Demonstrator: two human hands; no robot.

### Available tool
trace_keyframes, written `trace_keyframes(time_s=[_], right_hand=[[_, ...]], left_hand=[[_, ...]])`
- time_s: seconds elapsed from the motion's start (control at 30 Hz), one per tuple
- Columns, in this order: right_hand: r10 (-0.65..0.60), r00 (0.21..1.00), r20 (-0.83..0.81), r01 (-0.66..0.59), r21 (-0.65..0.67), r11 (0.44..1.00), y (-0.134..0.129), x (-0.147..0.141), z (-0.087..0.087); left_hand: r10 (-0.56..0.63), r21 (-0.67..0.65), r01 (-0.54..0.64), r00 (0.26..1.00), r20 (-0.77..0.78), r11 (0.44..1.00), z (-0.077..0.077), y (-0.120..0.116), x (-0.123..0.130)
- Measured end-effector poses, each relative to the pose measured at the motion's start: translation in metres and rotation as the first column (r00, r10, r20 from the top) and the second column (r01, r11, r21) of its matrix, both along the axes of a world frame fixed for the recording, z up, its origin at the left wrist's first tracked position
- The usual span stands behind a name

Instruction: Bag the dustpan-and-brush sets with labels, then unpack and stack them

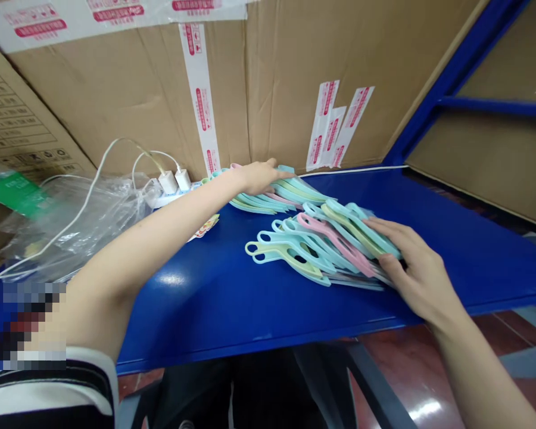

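Note:
A fanned-out pile of thin plastic pieces with ring-ended handles [326, 238], in pale blue, green and pink, lies on the blue table. My right hand [411, 271] grips the right end of this pile, thumb at the near side and fingers over the top. Behind it, close to the cardboard, rests a second stack of similar plastic pieces [301, 189]. My left hand [261, 177] reaches across and lies over that rear stack, fingers stretched out. Part of the rear stack is hidden under my left hand and forearm.
Large taped cardboard [281, 77] stands along the back. White chargers [168, 182] with cables sit in a power strip at the back left, beside crumpled clear plastic bags [89, 208]. A small printed card [205, 227] lies near my left forearm. A blue frame [429, 101] rises at right.

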State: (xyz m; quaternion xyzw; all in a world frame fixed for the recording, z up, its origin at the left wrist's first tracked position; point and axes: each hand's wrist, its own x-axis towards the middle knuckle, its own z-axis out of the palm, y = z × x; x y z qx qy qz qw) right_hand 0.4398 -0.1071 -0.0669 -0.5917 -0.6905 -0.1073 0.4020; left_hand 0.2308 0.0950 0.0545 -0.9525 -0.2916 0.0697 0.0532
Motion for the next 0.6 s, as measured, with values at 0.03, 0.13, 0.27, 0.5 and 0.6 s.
trace_keyframes(time_s=[0.03,0.13,0.27,0.5,0.6], right_hand=[[0.008,1.000,0.000,-0.008,0.005,1.000,0.000,0.001,0.000],[0.022,1.000,-0.017,-0.022,0.006,1.000,0.000,0.003,-0.001],[0.011,0.998,-0.057,-0.012,-0.013,1.000,0.001,0.003,0.000],[-0.004,0.998,-0.068,0.003,-0.013,1.000,0.000,0.001,0.000],[0.004,0.998,-0.060,-0.004,-0.009,1.000,0.000,0.003,-0.001]], left_hand=[[-0.016,-0.023,0.017,1.000,0.011,1.000,0.002,0.008,-0.003],[-0.080,-0.033,0.083,0.992,0.094,0.996,0.010,0.032,-0.020],[-0.102,-0.050,0.112,0.981,0.163,0.992,0.013,0.057,-0.040],[-0.100,-0.051,0.108,0.985,0.142,0.993,0.004,0.070,-0.030],[-0.091,-0.025,0.094,0.990,0.105,0.995,0.005,0.068,-0.029]])
